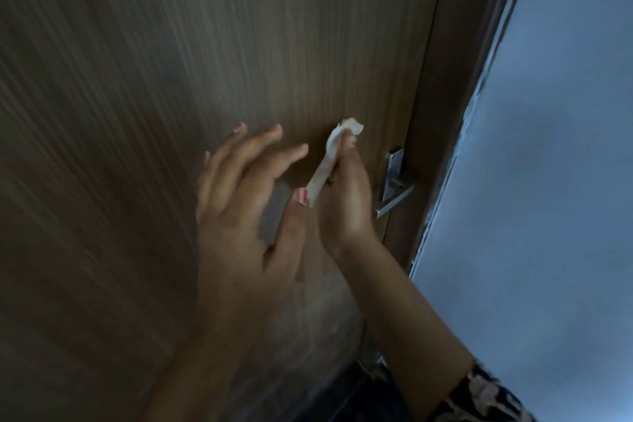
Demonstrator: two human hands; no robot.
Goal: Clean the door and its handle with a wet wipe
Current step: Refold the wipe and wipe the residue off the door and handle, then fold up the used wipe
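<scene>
A: Where do we see the wet wipe (328, 161)?

B: Before the door (171, 79), left of the handle (394, 187), twisted into a strip, long axis running lower-left to upper-right.

A: Fingers?

B: Right hand (346, 202) pinches it; left hand (239, 202) is spread wide, thumb touching its lower end.

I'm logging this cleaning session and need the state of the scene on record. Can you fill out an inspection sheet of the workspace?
Surface: brown wood-grain door, upright, shut against its frame; a paler patch low down.
Job's things: crumpled white wet wipe, twisted into a strip, not on the door; silver metal lever handle at the door's right edge, untouched.
Clutter: nothing seen.
Grippers: right hand pinches the wipe's upper end; left hand fingers spread, thumb at the wipe's lower end.
Cables: nothing seen.
Surroundings: dark brown door frame; pale blue-grey wall to the right; patterned sleeve.
</scene>
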